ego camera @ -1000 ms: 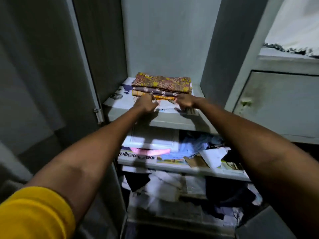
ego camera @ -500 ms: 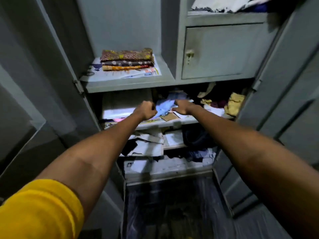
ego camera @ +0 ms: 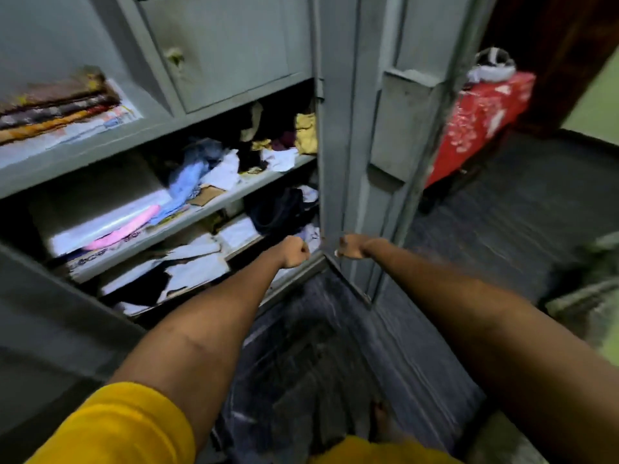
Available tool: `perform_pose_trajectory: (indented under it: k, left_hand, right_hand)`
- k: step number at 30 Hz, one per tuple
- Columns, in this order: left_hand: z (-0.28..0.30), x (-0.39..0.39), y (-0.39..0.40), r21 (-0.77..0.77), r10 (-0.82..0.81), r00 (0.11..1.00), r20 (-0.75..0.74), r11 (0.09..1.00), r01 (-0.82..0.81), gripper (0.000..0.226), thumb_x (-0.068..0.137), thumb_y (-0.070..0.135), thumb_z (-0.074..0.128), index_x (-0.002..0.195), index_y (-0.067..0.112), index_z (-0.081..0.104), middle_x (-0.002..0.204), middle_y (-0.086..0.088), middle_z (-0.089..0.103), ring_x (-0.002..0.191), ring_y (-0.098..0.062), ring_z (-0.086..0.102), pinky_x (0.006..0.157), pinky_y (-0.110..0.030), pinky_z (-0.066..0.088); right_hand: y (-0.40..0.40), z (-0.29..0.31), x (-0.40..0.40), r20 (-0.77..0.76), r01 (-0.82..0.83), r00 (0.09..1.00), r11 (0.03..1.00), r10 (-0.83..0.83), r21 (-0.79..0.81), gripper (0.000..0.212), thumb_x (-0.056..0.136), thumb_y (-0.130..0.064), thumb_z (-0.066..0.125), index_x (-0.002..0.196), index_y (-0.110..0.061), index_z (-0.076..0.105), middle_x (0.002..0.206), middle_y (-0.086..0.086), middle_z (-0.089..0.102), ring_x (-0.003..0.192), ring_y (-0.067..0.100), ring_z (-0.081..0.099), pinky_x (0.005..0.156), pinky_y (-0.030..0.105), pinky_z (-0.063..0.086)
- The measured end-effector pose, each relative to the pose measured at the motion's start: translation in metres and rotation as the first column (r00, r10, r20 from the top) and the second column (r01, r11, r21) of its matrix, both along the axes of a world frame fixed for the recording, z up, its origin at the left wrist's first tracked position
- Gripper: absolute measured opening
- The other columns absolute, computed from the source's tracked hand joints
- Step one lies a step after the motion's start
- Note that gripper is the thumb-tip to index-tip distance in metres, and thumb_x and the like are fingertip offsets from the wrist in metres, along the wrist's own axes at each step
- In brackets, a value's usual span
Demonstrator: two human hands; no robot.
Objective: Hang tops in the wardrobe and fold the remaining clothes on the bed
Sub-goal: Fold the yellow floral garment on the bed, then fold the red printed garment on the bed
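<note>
— Folded clothes (ego camera: 57,105) stacked on the upper wardrobe shelf (ego camera: 100,145); soft, light, floppy. Best lifted from beneath, flat-palmed (edges slip).
— And the hands?
— Left hand (ego camera: 294,252) and right hand (ego camera: 350,246) both fisted, holding nothing, low beside the wardrobe door (ego camera: 385,128).

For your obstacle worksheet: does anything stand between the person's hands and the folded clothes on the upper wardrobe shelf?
Nothing visible does. The folded clothes lie on the open upper shelf, while the left hand and right hand are fists low down, holding nothing.

Grey metal wardrobe (ego camera: 234,55) open; folded patterned clothes (ego camera: 57,102) stacked on upper left shelf
</note>
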State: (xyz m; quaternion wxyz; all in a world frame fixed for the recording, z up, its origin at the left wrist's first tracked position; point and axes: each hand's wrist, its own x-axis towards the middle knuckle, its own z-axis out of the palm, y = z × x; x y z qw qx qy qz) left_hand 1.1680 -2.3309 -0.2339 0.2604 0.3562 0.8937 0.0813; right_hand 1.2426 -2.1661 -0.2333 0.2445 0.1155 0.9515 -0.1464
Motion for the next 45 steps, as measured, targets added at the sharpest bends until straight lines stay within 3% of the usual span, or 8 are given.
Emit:
perform_pose_trajectory:
  k: [5,9,14,28,32,35,41,45]
  left_hand:
    - [-0.011,0.057,0.107,0.037,-0.143,0.989,0.034,0.989,0.142,0.023,0.090,0.008,0.050,0.096,-0.006,0.067,0.106,-0.024,0.066,0.100,-0.031,0.061,0.082,-0.034,0.043]
    - [-0.014,0.100,0.212,0.040,-0.319,0.948,0.003,0.947,0.318,0.029,0.089,0.006,0.050,0.059,0.007,0.054,0.076,-0.022,0.053,0.074,-0.025,0.050,0.077,-0.038,0.044]
    - [-0.015,0.148,0.342,-0.021,-0.502,0.864,-0.044,0.865,0.501,0.023,0.089,0.013,0.051,0.093,0.001,0.070,0.105,-0.020,0.068,0.099,-0.032,0.062,0.085,-0.038,0.049]
    - [-0.026,0.232,0.630,-0.070,-0.697,0.717,0.023,0.714,0.696,0.028,0.094,0.012,0.045,0.067,0.007,0.044,0.066,-0.015,0.036,0.061,-0.022,0.033,0.065,-0.033,0.030]
    - [-0.036,0.233,0.720,-0.103,-0.752,0.659,0.011,0.655,0.749,0.023,0.096,0.013,0.042,0.078,0.002,0.051,0.070,-0.013,0.044,0.062,-0.020,0.037,0.067,-0.038,0.036]
    - [-0.036,0.234,0.788,-0.088,-0.802,0.597,0.013,0.594,0.800,0.031,0.097,0.014,0.043,0.068,0.003,0.045,0.066,-0.011,0.040,0.059,-0.023,0.036,0.072,-0.042,0.039]
    - [-0.023,0.247,0.927,-0.090,-0.847,0.531,-0.004,0.529,0.844,0.034,0.097,0.013,0.041,0.106,-0.017,0.054,0.112,-0.035,0.053,0.107,-0.044,0.051,0.094,-0.051,0.042]
    - [-0.021,0.280,1.007,-0.122,-0.935,0.353,-0.044,0.356,0.927,0.038,0.097,0.013,0.041,0.117,-0.017,0.050,0.120,-0.034,0.051,0.114,-0.043,0.049,0.091,-0.047,0.040]
  right_hand:
    - [0.089,-0.001,0.082,0.018,0.210,0.978,0.978,-0.210,0.007,0.051,0.099,-0.036,0.043,0.134,0.001,0.044,0.142,0.019,0.044,0.128,0.032,0.044,0.098,0.031,0.037]
    - [0.172,0.004,0.148,0.018,0.349,0.937,0.937,-0.350,0.025,0.048,0.098,-0.036,0.045,0.131,-0.001,0.048,0.138,0.018,0.048,0.124,0.031,0.047,0.094,0.031,0.038]
    - [0.279,0.008,0.220,0.032,0.504,0.862,0.863,-0.505,0.029,0.048,0.099,-0.037,0.043,0.130,-0.001,0.048,0.138,0.018,0.047,0.124,0.030,0.046,0.093,0.031,0.037]
    - [0.522,-0.023,0.332,0.032,0.753,0.658,0.658,-0.753,-0.009,0.047,0.098,-0.036,0.046,0.126,0.002,0.050,0.133,0.020,0.051,0.120,0.031,0.050,0.089,0.030,0.040]
    - [0.599,-0.035,0.342,0.024,0.806,0.592,0.592,-0.805,-0.014,0.036,0.098,-0.032,0.047,0.099,0.002,0.059,0.112,0.025,0.056,0.095,0.026,0.054,0.070,0.025,0.032]
    - [0.658,-0.036,0.351,0.005,0.857,0.515,0.514,-0.857,-0.042,0.038,0.098,-0.028,0.048,0.120,0.002,0.055,0.126,0.019,0.056,0.111,0.030,0.054,0.077,0.029,0.038]
    - [0.758,-0.035,0.370,0.000,0.933,0.357,0.357,-0.934,-0.056,0.053,0.097,-0.031,0.050,0.136,0.002,0.040,0.140,0.022,0.044,0.127,0.033,0.044,0.095,0.032,0.038]
    - [0.816,-0.047,0.398,0.032,0.961,0.274,0.272,-0.961,-0.058,0.057,0.096,-0.032,0.051,0.139,0.002,0.036,0.142,0.022,0.041,0.128,0.033,0.042,0.096,0.034,0.038]
